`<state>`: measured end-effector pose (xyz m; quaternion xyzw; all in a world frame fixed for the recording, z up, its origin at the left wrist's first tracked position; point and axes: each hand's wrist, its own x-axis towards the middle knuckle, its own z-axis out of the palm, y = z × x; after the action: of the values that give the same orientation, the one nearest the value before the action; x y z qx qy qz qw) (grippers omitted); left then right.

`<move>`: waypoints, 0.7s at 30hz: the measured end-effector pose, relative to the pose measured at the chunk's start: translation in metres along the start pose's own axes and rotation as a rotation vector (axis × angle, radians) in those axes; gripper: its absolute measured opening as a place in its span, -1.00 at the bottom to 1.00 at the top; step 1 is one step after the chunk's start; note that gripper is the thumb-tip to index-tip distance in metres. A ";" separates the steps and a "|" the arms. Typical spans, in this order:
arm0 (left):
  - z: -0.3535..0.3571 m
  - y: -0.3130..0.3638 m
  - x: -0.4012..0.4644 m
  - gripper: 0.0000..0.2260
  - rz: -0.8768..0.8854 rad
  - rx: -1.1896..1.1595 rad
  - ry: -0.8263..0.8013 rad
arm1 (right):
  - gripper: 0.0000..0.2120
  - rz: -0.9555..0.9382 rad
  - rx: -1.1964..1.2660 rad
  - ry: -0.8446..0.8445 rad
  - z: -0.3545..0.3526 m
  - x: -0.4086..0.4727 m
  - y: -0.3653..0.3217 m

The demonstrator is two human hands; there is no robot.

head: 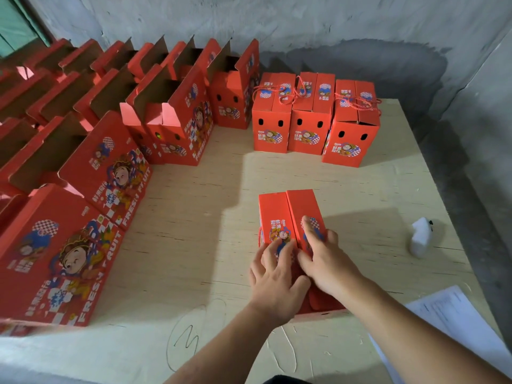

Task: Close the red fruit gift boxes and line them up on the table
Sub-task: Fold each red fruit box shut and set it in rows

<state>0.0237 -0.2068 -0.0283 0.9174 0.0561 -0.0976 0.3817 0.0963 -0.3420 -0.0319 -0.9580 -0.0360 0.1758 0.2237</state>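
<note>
Closing step: left hand [273,275] and right hand [324,256], fingers flat, press the box [288,214] top flaps shut; next, probably carry it to the closed row [313,117].

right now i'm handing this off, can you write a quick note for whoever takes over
Left hand and right hand: both flat on the top flaps of the box in front, pressing them shut; fingers straight, nothing gripped.
Done: three closed boxes with rope handles stand in a row at the far edge of the table.
Left: finish this box and move it into the row, then close the open boxes along the left side.
Also on the table: a white object and papers to the right.
</note>
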 end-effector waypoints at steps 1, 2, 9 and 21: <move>0.000 -0.001 0.000 -0.31 -0.001 0.015 -0.010 | -0.28 -0.009 -0.053 0.039 0.003 -0.002 0.001; 0.000 -0.002 0.001 -0.27 0.006 0.031 -0.016 | -0.30 -0.019 -0.103 0.084 0.006 -0.005 0.002; 0.000 -0.006 0.000 -0.32 0.112 0.088 0.016 | -0.47 -0.037 -0.104 0.178 0.018 -0.007 0.006; -0.003 -0.026 0.002 -0.33 -0.232 -0.592 0.234 | -0.47 0.060 0.615 0.264 0.002 -0.007 0.029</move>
<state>0.0218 -0.1869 -0.0446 0.7592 0.2294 -0.0140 0.6090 0.0891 -0.3678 -0.0441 -0.8607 0.0761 0.0591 0.4999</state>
